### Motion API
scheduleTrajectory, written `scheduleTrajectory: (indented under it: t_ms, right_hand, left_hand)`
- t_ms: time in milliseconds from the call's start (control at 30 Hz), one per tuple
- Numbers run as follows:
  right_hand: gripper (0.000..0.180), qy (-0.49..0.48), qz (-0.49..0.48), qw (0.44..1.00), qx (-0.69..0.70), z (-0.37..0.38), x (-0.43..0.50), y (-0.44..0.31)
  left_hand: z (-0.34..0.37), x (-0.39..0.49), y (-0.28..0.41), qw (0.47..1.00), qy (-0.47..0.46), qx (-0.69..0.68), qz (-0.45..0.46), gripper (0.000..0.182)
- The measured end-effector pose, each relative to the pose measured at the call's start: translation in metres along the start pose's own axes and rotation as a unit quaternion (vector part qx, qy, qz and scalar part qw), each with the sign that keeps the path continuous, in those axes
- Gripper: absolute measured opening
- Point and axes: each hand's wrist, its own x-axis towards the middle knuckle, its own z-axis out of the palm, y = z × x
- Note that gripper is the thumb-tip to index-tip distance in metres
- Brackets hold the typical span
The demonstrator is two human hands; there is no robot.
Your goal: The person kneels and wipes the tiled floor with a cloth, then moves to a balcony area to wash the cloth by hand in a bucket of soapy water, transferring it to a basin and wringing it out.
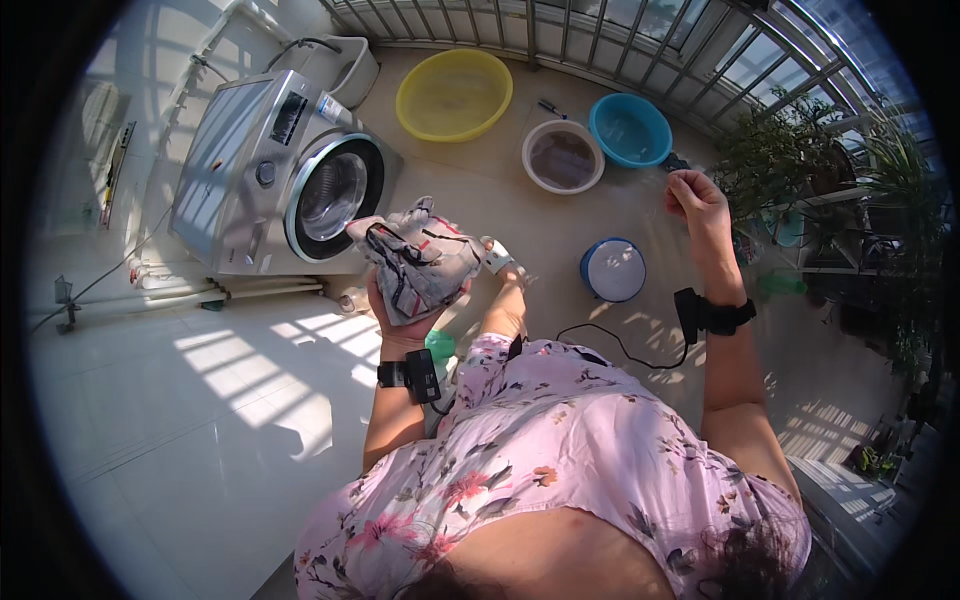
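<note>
My left hand (405,324) holds up a bundled plaid cloth (429,262), pale with black and red lines, in front of the round door of a silver front-loading washing machine (279,176). The cloth hides most of its fingers. My right hand (694,196) is raised at the right with its fingers curled in; nothing shows in it. It is nearest to a blue plastic basin (630,130) holding water. Beside that basin stands a whitish basin (562,157) of murky brown water. A round stool-like thing with a white top and blue rim (615,270) stands nearer to me.
A yellow basin (454,96) and a small brush-like thing (553,109) lie on the floor beyond. Potted plants on a rack (825,196) line the right side, metal railings (532,34) the far side. Pipes (262,291) run low by the washing machine. A cable crosses near my waist.
</note>
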Motion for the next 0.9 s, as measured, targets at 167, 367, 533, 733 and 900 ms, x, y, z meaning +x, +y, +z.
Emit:
scheduleTrajectory:
  t_ms: [167,367,533,733,900]
  right_hand:
    - [0.014,-0.011,0.002,0.999,-0.045,0.062,0.109,-0.023]
    - [0.014,-0.1,-0.015,0.99,-0.103,0.186,0.249,-0.048]
    - [0.015,-0.224,-0.057,0.964,-0.131,0.342,0.375,-0.073]
    - [0.015,-0.378,-0.128,0.898,-0.184,0.57,0.541,-0.099]
    - [0.018,-0.409,-0.235,0.812,-0.343,0.779,0.691,-0.098]
  left_hand:
    - [-0.006,0.085,0.08,0.996,0.001,-0.071,0.043,0.076]
    - [0.003,0.143,0.205,0.985,-0.094,-0.031,0.139,0.082]
    - [-0.011,0.128,0.287,0.956,0.009,-0.041,0.292,0.085]
    - [-0.046,0.117,0.373,0.887,0.009,0.008,0.461,0.088]
    - [-0.054,0.128,0.398,0.811,0.166,0.016,0.561,0.097]
